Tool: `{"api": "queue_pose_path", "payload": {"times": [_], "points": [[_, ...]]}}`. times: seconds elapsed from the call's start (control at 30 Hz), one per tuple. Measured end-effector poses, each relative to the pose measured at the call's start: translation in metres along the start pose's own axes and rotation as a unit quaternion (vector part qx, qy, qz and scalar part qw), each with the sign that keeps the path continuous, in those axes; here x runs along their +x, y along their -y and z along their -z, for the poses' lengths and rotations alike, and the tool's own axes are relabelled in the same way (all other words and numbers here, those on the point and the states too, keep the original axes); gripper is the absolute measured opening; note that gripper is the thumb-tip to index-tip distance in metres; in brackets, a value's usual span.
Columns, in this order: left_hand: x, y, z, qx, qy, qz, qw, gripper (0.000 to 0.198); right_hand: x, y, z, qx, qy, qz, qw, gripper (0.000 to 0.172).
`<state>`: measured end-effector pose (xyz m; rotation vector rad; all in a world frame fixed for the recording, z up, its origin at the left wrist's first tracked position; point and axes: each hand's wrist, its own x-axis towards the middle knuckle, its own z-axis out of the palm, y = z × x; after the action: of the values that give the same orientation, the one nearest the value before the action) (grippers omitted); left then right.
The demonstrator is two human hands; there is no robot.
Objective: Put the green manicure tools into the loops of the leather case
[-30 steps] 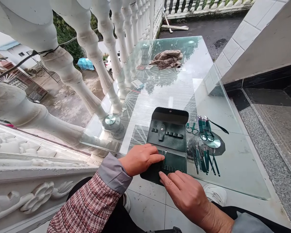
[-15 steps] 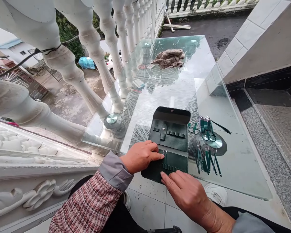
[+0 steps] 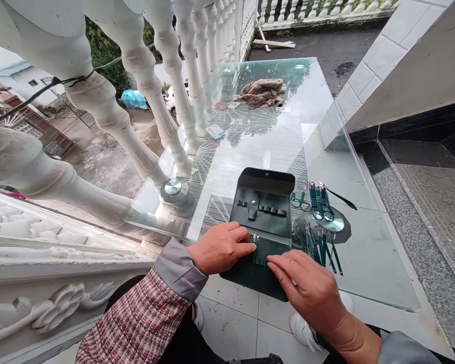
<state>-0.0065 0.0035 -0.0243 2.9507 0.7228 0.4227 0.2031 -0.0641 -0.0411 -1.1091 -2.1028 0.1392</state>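
Note:
A dark green manicure case (image 3: 246, 280) lies unfolded at the near edge of the glass table. Two slim metal-tipped tools (image 3: 256, 238) sit upright in loops on its lower panel. My left hand (image 3: 222, 247) is closed over the case's left edge, its thumb pressed beside those tools. With thumb and forefinger pinched together, my right hand (image 3: 307, 283) is at the elastic loops (image 3: 261, 261); what lies between the fingertips is hidden. Right of the case are green-handled scissors (image 3: 301, 201), nail clippers (image 3: 318, 194) and several slim green tools (image 3: 322, 247).
A crumpled brown cloth (image 3: 261, 93) lies toward the far end of the glass table (image 3: 379, 263). A small card or box (image 3: 215, 132) is near its left side. White balusters (image 3: 136, 65) run along the left, a tiled wall (image 3: 379, 65) stands right.
My right hand has moved up and right, its fingers closing into a pinch by the loops. The case's lower edge shows more. My left hand stays nearly still.

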Motion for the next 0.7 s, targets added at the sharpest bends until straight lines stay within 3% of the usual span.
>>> {"api": "queue_pose_path", "payload": {"times": [0.17, 0.4, 0.57, 0.7], "points": [[0.0, 0.0, -0.005, 0.023, -0.031, -0.068, 0.997, 0.024, -0.004, 0.008, -0.009, -0.082, 0.021, 0.102, 0.991, 0.017], [-0.006, 0.002, -0.012, 0.074, -0.064, -0.137, 0.986, 0.022, -0.004, 0.009, -0.011, -0.123, 0.028, 0.14, 0.982, 0.017], [-0.006, 0.001, -0.01, 0.07, -0.047, -0.126, 0.988, 0.02, -0.006, 0.008, -0.01, -0.078, 0.027, 0.119, 0.989, 0.017], [-0.004, -0.002, -0.006, 0.047, -0.033, -0.07, 0.996, 0.021, -0.005, 0.003, -0.007, 0.018, -0.001, 0.017, 1.0, 0.028]]}}
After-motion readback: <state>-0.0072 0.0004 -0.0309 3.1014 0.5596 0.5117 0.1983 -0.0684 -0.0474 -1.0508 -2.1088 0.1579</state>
